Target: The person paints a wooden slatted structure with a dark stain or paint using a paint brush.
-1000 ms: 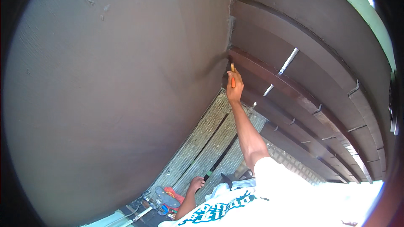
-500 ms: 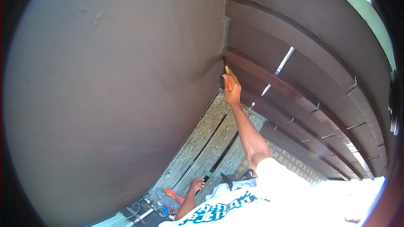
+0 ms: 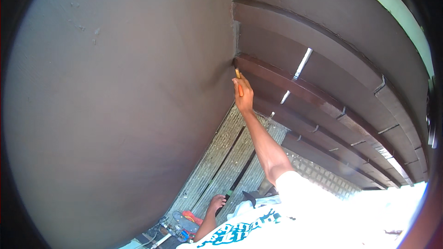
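While the right hand [image 3: 244, 97] grips the orange-handled brush [image 3: 237, 73], its tip sits where the brown wall [image 3: 124, 110] meets the reddish-brown rail [image 3: 272, 72].
I'd favour short, light strokes along that joint, wrist steady; the left hand [image 3: 217, 201] is low by the ridged planks [image 3: 221, 147], its grip impossible to tell.

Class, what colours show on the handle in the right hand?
The handle is orange below, yellowish above; head view shows it.
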The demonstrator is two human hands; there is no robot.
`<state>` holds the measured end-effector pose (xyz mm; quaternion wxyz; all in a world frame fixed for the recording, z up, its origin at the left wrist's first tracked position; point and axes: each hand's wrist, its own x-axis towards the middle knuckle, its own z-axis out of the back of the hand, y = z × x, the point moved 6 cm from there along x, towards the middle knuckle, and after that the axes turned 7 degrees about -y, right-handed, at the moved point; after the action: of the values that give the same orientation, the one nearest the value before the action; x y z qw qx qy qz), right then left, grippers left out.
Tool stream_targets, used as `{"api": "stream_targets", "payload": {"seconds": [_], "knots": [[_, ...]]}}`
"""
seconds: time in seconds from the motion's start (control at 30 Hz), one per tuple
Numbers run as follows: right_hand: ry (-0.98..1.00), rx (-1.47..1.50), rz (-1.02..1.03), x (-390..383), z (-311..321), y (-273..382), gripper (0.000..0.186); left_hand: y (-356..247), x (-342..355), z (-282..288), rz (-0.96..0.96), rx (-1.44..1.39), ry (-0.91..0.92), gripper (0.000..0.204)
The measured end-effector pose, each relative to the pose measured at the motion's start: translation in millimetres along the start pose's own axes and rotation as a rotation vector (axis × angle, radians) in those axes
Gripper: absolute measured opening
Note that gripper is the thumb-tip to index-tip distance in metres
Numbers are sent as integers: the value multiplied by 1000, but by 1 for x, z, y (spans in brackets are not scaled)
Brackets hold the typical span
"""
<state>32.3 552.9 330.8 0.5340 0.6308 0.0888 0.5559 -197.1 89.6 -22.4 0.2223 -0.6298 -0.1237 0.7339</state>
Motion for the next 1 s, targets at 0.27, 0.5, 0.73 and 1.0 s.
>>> {"api": "stream_targets", "payload": {"seconds": [0.27,0.5,0.73,1.0], "knots": [[-251,-108,8,-22,65,2,17,2,-4,5,5,2,-24,23],[-405,241,-303,-32,42,-10,30,7,-11,2,26,31,13,25],[-100,-20,2,-8,22,30,17,21,19,7,39,-23,95,23],[-345,-136,-7,-30,172,-3,17,3,32,6,-58,71,86,23]]}}
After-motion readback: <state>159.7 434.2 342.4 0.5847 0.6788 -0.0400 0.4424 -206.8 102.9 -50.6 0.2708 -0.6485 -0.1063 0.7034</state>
